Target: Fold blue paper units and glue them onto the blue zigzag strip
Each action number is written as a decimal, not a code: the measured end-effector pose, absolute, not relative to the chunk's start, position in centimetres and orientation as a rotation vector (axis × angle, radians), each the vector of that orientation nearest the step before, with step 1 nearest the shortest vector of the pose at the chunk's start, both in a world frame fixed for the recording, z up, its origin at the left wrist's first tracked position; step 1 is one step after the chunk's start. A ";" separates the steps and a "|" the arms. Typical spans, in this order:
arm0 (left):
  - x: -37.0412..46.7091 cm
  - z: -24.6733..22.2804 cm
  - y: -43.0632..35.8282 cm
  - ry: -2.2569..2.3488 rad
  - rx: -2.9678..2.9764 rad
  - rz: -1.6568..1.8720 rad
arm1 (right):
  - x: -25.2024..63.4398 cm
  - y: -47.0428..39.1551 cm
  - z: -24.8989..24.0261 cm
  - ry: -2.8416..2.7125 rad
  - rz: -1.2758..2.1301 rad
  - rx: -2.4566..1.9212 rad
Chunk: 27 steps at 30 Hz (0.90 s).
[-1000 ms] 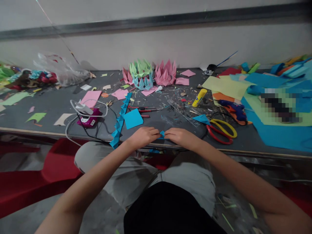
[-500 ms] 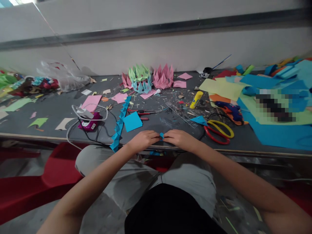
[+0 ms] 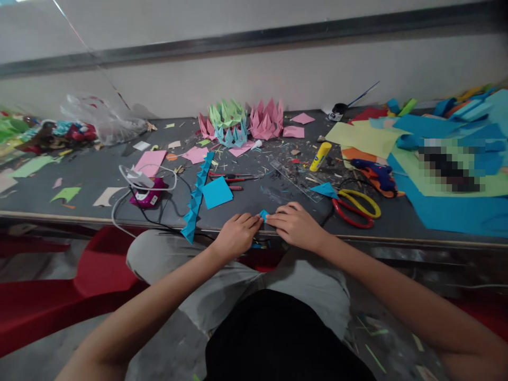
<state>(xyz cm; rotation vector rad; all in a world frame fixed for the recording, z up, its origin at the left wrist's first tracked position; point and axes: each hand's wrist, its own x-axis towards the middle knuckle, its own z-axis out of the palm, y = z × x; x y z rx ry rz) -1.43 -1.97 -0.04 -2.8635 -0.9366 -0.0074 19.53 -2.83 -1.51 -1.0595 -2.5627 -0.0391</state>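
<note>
Between both hands (image 3: pixel 239 233) (image 3: pixel 297 225), folded blue paper (image 3: pixel 264 214) points forward, long axis hidden.

Coloured paper scraps (image 3: pixel 65 193) litter the grey table (image 3: pixel 95 173)

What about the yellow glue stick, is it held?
No, the glue stick is beyond the left hand and right hand, which touch folded blue paper.

Pale wall (image 3: pixel 178 87) with dark band (image 3: pixel 254 41), grey table (image 3: pixel 101 174), red chair (image 3: pixel 103 270)
</note>
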 end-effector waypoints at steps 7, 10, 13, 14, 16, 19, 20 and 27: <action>-0.9 -0.9 -3.7 -1.128 -2.787 -0.134 | 19.9 -3.4 -1.4 -2.411 0.039 -1.207; -0.6 -1.2 -4.0 -1.167 -2.757 -0.206 | 22.8 -1.8 -1.0 -2.144 -0.137 -1.405; -0.6 -1.3 -4.1 -1.203 -2.752 -0.275 | 26.6 -0.3 -1.1 -1.938 -0.240 -1.758; -0.8 -1.4 -4.0 -1.220 -2.751 -0.298 | 27.7 0.1 -1.4 -1.933 -0.218 -1.816; -1.3 -1.7 -3.7 -1.270 -2.739 -0.345 | 29.3 0.5 -2.0 -1.936 -0.177 -1.829; -2.4 -2.5 -2.7 -1.367 -2.716 -0.394 | 30.0 0.5 -2.6 -1.945 -0.161 -1.782; -2.7 -2.6 -2.4 -1.396 -2.725 -0.404 | 29.9 0.4 -2.6 -1.932 -0.161 -1.753; -1.5 2.6 -6.3 -1.332 -3.104 -1.143 | 23.7 -1.0 -1.4 -1.946 0.044 -1.426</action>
